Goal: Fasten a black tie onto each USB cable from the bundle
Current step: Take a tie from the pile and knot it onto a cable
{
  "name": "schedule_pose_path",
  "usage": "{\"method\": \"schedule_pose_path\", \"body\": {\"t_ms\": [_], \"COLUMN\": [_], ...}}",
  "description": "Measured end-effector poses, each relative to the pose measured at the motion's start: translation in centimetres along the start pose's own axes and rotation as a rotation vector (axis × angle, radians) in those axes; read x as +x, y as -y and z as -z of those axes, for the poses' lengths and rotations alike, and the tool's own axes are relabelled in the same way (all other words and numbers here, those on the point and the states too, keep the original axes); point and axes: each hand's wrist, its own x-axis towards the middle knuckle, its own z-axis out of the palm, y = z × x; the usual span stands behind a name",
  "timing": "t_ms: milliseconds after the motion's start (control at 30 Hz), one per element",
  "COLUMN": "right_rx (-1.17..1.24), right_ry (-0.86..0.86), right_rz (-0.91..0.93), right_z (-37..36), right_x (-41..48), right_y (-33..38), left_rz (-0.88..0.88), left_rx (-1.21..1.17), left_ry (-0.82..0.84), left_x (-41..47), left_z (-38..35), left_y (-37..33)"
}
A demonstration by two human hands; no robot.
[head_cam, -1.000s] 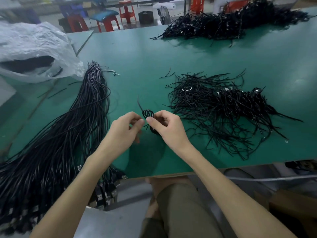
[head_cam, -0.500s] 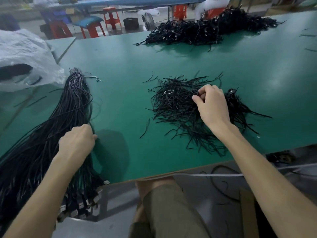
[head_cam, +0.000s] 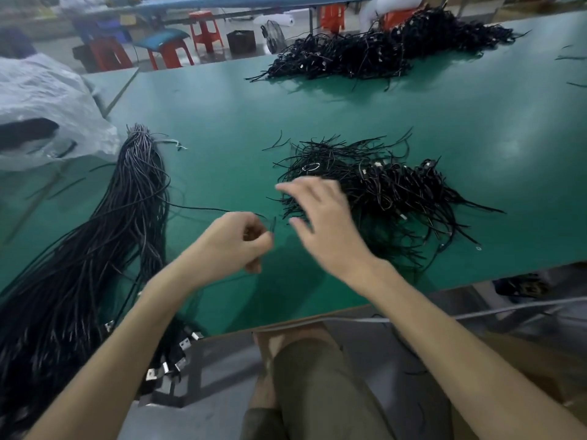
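The left hand (head_cam: 236,244) is curled, its fingertips pinching one thin black USB cable (head_cam: 203,208). The cable trails toward 9 o'clock into the long bundle of black USB cables (head_cam: 127,223) on the green worktop (head_cam: 222,115). At the left hand's 2 o'clock the blurred right hand (head_cam: 320,217) hovers with its fingers spread and grips nothing visible. It overlaps the near edge of the loose pile of thin black ties (head_cam: 336,154). The bundle's metal plugs (head_cam: 181,360) overhang the worktop's 6 o'clock edge.
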Motion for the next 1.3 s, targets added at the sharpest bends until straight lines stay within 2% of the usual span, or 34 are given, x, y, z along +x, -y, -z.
{"method": "schedule_pose_path", "body": {"t_ms": [67, 133, 233, 400, 600, 700, 800, 867, 967, 1100, 1200, 1300], "right_rx": [0.137, 0.301, 0.375, 0.616, 0.638, 0.631, 0.663, 0.656, 0.627, 0.672, 0.709, 0.768], "right_ry": [0.080, 0.096, 0.052, -0.125, -0.173, -0.173, -0.265, -0.292, -0.228, -0.217, -0.187, -0.168], "right_rz": [0.021, -0.048, -0.151, -0.461, -0.394, -0.371, -0.493, -0.572, -0.531, -0.511, -0.465, -0.414], "right_z": [-1.9, -3.4, -4.7, -5.6, -6.3, -6.1, -5.8, -5.6, -5.7, -5.8, -5.7, -5.6], "right_x": [-0.2, -0.2, -0.1, 0.0, -0.1, -0.4, -0.3, -0.2, -0.4, -0.4, -0.5, -0.5], "right_y": [1.9, 2.8, 3.0, 2.3, 3.0, 3.1, 2.3, 1.6, 1.8, 2.0, 1.9, 2.0], "left_rz": [-0.024, -0.010, 0.003, 0.027, 0.033, 0.055, 0.098, 0.115, 0.088, 0.123, 0.250, 0.279], "left_rx": [-0.243, -0.347, -0.296, -0.277, -0.313, -0.256, -0.148, -0.153, -0.354, -0.779, -1.209, -1.435], "left_ry": [-0.031, -0.074, -0.025, 0.142, 0.142, 0.179, 0.229, 0.202, 0.084, -0.212, -0.274, -0.292], "left_x": [0.2, 0.2, -0.2, -2.7, -4.3, -4.3, -4.1, -4.3, -4.3, -3.2, -2.3, -1.5], "left_z": [-0.1, 0.6, 1.8, 4.3, 6.7, 7.2, 7.4, 7.4, 6.7, 5.7, 5.5, 5.0], "left_y": [-0.4, 0.0, 1.8, 5.4, 7.3, 7.7, 8.1, 8.3, 8.5, 9.0, 9.3, 9.8]}}
